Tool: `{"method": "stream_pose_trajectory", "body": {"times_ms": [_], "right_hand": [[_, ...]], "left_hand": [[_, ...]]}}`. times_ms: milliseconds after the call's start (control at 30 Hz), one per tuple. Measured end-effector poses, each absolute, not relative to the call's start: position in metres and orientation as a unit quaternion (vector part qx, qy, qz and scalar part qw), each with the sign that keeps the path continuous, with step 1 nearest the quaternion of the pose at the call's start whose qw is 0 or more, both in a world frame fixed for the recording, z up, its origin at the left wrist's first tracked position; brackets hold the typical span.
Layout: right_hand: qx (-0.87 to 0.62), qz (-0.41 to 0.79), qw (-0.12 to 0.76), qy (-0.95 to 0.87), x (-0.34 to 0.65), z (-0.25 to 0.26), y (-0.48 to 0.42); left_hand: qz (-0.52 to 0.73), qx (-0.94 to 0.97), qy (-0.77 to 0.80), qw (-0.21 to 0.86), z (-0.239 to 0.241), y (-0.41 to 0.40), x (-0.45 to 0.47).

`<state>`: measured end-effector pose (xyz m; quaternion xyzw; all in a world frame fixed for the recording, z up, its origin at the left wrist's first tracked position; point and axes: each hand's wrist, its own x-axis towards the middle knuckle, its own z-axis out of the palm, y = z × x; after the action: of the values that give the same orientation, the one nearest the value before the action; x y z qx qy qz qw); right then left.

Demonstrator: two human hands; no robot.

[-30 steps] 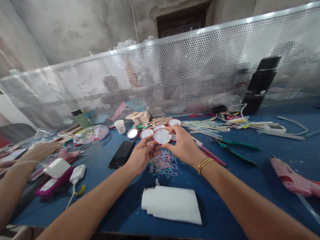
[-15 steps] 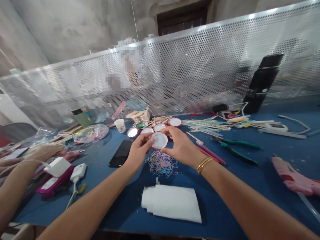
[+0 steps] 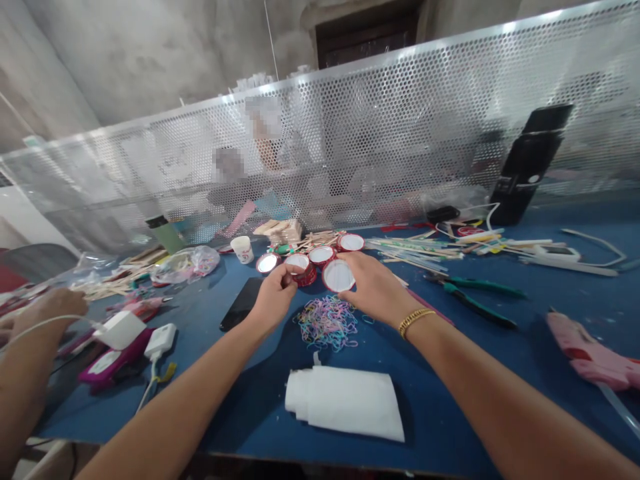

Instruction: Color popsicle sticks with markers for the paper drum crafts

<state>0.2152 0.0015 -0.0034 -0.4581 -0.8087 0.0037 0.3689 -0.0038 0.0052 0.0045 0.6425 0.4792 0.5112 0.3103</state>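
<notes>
My right hand (image 3: 370,283) grips a round red-rimmed container (image 3: 339,275) with a white top, thumb at its near edge and fingers over its far side. Beside it, my left hand (image 3: 277,291) is loosely curled with the index finger reaching to the front of another red container (image 3: 306,275); whether it touches is unclear. More of these round containers (image 3: 321,254) stand just behind, one with a shiny top (image 3: 267,263). Below my hands lies a pile of small pastel-coloured loops (image 3: 327,323).
A folded white cloth or paper (image 3: 345,403) lies in front; a black phone (image 3: 243,305) is at left. Pliers (image 3: 477,303), thin sticks (image 3: 415,250) and a pink glue gun (image 3: 593,350) lie right. Another person's hand (image 3: 47,310) works at far left. A perforated metal screen (image 3: 350,153) stands behind.
The round container held between both hands has moved right and down beside the others, now in my right hand alone. My left hand has come off it and shifted left.
</notes>
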Motion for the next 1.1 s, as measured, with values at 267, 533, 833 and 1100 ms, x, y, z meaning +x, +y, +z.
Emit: {"method": "stream_pose_trajectory", "body": {"times_ms": [267,533,833,1100], "right_hand": [[-0.478,-0.013,0.337,-0.811,0.214,-0.006,0.001],[-0.473,0.001,0.334,-0.815,0.211,-0.006,0.0],[-0.482,0.029,0.355,-0.8,0.209,0.0,-0.006],[-0.476,0.032,0.363,-0.801,0.208,0.004,-0.007]], "left_hand": [[0.34,0.778,0.49,0.197,-0.008,0.011,-0.008],[0.242,0.816,0.52,0.074,-0.018,0.009,-0.003],[0.288,0.795,0.518,0.13,-0.013,0.013,-0.007],[0.251,0.815,0.509,0.114,-0.015,0.011,-0.005]]}}
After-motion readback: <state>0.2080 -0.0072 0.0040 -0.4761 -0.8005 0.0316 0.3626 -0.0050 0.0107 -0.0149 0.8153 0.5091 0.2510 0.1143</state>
